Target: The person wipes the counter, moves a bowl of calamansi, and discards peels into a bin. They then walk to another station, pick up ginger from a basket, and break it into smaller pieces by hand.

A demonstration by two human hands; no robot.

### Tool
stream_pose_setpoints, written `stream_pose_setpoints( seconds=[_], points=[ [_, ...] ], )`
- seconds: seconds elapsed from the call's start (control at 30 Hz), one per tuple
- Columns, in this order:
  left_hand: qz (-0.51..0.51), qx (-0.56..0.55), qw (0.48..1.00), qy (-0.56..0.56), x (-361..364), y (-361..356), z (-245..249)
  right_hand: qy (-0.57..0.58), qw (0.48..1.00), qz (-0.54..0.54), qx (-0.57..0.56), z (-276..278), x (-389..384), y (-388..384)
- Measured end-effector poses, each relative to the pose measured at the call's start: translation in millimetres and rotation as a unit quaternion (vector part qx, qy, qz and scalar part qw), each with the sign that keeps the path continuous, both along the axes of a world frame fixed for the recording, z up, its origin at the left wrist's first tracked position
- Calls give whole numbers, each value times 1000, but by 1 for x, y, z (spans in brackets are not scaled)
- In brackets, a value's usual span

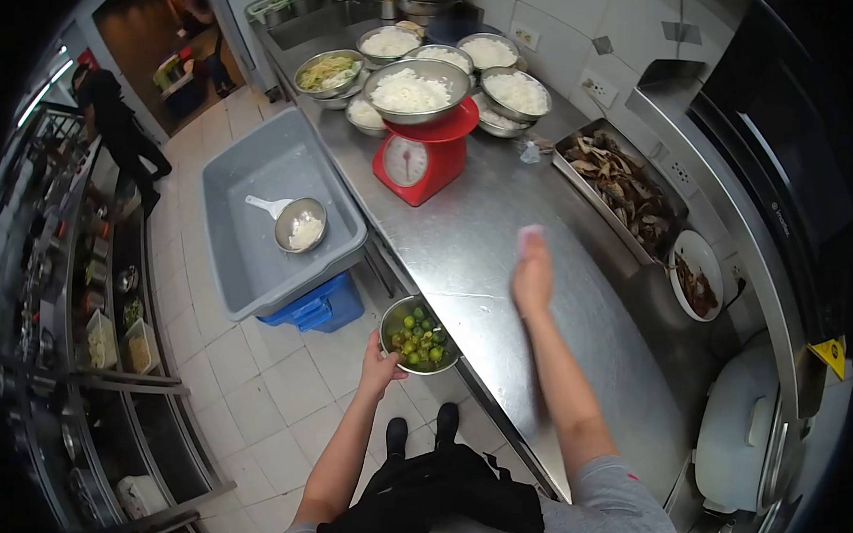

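Note:
My left hand (pixel 380 366) grips the rim of a metal bowl (pixel 388 314) at the front edge of the steel counter (pixel 481 315). Small green fruits or vegetables (pixel 418 338) lie in the bowl. Over the counter, my right hand (pixel 533 275) is closed on a pink cloth or sponge (pixel 531 234), partly visible past the fingers. Farther back stands a red scale (pixel 419 168) carrying a metal bowl of white rice-like food (pixel 412 92).
Several bowls of white food (pixel 516 92) surround the scale. A grey tub (pixel 227 198) holding a bowl and scoop is at left. A tray of brown pieces (pixel 622 186) and a white dish (pixel 697 274) line the wall. Another person (pixel 117 115) stands far left.

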State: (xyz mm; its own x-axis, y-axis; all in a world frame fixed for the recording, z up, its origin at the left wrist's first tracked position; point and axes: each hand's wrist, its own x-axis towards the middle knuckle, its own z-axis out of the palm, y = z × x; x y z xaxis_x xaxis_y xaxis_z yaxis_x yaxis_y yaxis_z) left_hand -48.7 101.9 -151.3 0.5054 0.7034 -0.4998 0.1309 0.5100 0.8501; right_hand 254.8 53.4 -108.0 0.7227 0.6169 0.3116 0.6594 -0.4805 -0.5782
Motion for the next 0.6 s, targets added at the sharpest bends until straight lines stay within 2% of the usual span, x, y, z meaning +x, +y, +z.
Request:
stream_pose_setpoints(
  seconds=[0.07,0.13,0.2,0.3,0.33,0.4,0.43,0.47,0.5,0.53,0.6],
  points=[
    [23,13,1000,8,3,1,4,15,997,59,41,0,-61,15],
    [21,19,1000,-1,3,2,4,-22,985,164,49,9,-114,12],
    [16,30,999,-5,1,0,8,10,966,240,94,29,-152,5],
    [28,32,999,-8,-2,-3,13,198,913,332,129,27,-165,5],
    [31,36,999,-11,-3,-3,17,194,912,336,131,23,-154,6],
    [34,34,999,8,-8,-6,23,300,899,242,208,19,-113,1],
    [25,23,999,2,-12,-5,20,562,798,76,206,68,-101,-6],
    [31,28,999,1,-14,-4,15,371,888,96,254,46,-57,-7],
    [40,12,999,-12,-14,-3,10,200,944,61,256,33,-10,-6],
    [49,-3,999,-25,-14,0,7,49,977,12,208,20,36,-3],
    [49,8,998,-24,-14,6,5,-62,989,-136,13,-11,103,18]
  ],
)
